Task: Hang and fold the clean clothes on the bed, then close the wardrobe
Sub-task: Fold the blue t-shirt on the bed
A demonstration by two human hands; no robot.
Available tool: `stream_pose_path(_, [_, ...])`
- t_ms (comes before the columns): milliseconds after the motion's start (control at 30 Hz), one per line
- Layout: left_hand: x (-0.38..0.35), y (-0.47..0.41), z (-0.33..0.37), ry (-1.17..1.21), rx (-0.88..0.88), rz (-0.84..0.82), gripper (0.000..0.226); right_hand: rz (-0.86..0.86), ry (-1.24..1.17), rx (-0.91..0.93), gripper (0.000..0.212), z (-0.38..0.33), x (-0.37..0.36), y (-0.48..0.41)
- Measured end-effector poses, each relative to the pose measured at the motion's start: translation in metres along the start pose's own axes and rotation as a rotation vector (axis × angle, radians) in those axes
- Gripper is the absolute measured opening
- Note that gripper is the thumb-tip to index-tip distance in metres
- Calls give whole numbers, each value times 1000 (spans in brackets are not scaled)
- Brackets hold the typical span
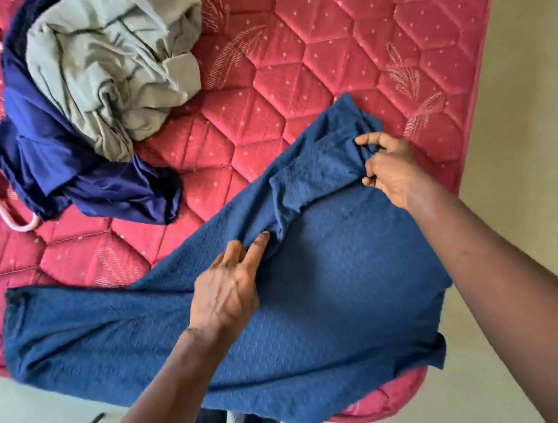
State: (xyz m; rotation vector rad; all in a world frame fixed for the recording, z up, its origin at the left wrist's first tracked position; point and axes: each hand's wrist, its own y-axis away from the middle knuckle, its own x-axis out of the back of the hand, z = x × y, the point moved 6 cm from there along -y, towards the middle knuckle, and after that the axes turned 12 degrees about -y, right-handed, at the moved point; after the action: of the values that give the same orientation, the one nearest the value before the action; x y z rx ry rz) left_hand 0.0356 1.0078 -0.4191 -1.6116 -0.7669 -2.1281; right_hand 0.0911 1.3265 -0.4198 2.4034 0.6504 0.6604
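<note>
Risk right away: the shirt point(331, 292) lies across the near corner of the bed point(322, 51), and its near edge droops off over the floor point(519, 117). One firm tug towards the body could, I reckon, drag the whole thing off the mattress. Second worry: the cloth between the two hands is bunched into a ridge, and a fold laid over that would probably come out crooked and creased. Now the hands. The left hand point(224, 293) sits mid-shirt, its fingers point(255, 248) nearly closed, thumb and forefinger nipping that ridge of fabric. The right hand point(392, 172) is at the far side, fingers point(371, 139) curled tight round a gathered bit of the edge, perhaps a sleeve, though I can't tell for certain. Neither hand holds anything else. Well apart at the far left, a grey top point(110, 56), a navy garment point(59, 165) and a pink hanger point(19, 227) wait their turn.
</note>
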Motion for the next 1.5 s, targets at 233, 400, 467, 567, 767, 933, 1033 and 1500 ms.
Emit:
stream_pose_path(233, [-5, 16, 20, 0, -33, -115, 71, 367, 518, 397, 39, -21, 20, 31])
stream_pose_path(400, [7, -9, 19, 493, 357, -74, 52, 331, 474, 279, 41, -8, -7, 42])
stream_pose_path(467, [7, -33, 21, 668, 534, -84, 50, 349, 402, 117, 54, 6, -3, 34])
stream_pose_path(567, [6, -58, 26, 715, 738, -169, 43, 472, 175, -12, 62, 24, 14, 23])
stream_pose_path(767, [0, -69, 47, 489, 684, -373, 31, 466, -208, -79, 32, 33, 30, 2])
stream_pose_path(933, [-2, -67, 40, 528, 693, -347, 19, 518, -85, 50, 21, 25, 50, -2])
stream_pose_path(1033, [7, -68, 38, 406, 642, -325, 27, 565, 210, 198, 8, 14, 57, -1])
stream_pose_path(1500, [17, -79, -5, 402, 429, 57, 29, -3, 999, 750, 71, 3, -43, -10])
